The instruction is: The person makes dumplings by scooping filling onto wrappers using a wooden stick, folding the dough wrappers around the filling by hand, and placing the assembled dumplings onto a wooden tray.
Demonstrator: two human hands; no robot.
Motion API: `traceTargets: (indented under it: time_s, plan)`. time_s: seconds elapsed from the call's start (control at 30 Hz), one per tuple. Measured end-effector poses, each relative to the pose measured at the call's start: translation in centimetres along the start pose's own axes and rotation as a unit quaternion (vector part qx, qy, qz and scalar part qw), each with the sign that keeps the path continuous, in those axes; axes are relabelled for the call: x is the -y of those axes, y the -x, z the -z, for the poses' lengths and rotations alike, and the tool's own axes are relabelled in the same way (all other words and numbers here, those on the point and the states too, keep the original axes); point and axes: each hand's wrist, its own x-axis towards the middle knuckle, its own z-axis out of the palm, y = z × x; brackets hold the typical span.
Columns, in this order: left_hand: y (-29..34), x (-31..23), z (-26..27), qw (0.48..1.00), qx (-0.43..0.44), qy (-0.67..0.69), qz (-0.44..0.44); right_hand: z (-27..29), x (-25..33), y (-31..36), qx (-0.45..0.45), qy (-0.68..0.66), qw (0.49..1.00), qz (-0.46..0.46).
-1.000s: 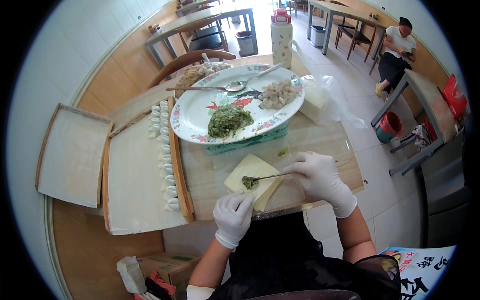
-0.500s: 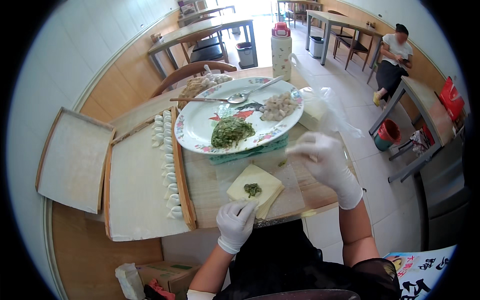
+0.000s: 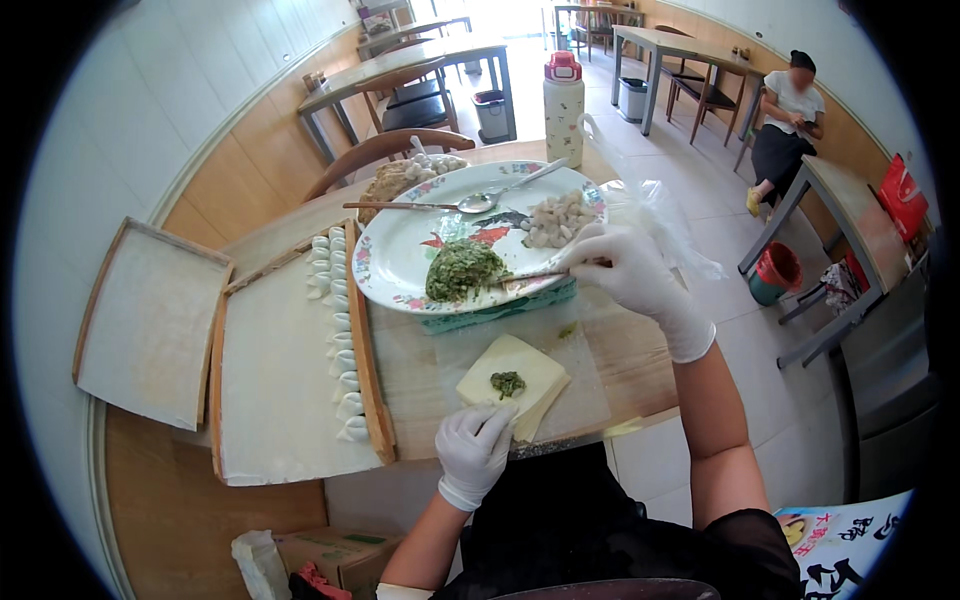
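Note:
My gloved left hand (image 3: 473, 452) pinches the near corner of the top wrapper on a stack of square, pale yellow wrappers (image 3: 500, 355). A small dab of chopped green filling (image 3: 508, 384) lies on that wrapper. Over the right rim of a large oval floral plate (image 3: 375, 285), my gloved right hand (image 3: 632, 275) grips a thin, flat stick (image 3: 530, 276). Its tip reaches the mound of green filling (image 3: 464, 268). Pale lumps that look like shelled shrimp (image 3: 558, 219) sit on the plate, along with a metal spoon (image 3: 480, 202) and a brown stick-like handle (image 3: 400, 205).
A wood-edged tray (image 3: 275, 370) at left holds rows of folded dumplings (image 3: 345, 360); a floured board (image 3: 150, 320) leans beyond it. The plate rests on a green box (image 3: 500, 312). Behind stand a bottle (image 3: 564, 120) and plastic bags (image 3: 660, 220). Someone sits (image 3: 790, 120) far right.
My right hand has moved up and left to the plate, bringing the stick to the green mound. My left hand stays at the wrapper's corner.

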Motion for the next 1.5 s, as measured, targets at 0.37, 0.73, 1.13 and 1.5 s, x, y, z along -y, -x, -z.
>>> traceTargets:
  time_s: [0.37, 0.73, 1.13, 1.5]
  plan:
    - [0.2, 0.0, -0.1, 1.0, 0.004, -0.011, -0.004, 1.0, 0.5, -0.8, -0.011, 0.171, 0.985, 0.028]
    - [-0.3, -0.3, -0.2, 1.0, 0.0, -0.003, -0.005, 1.0, 1.2, 0.0, 0.016, 0.069, 0.997, 0.009]
    - [-1.2, -0.3, 0.4, 1.0, 0.01, -0.008, -0.021, -4.8, -1.3, 9.6, -0.005, 0.075, 0.997, 0.017]
    - [-7.5, 0.3, 1.5, 0.991, 0.11, 0.019, 0.08, -6.8, -0.9, 9.2, 0.005, 0.066, 0.998, -0.013]
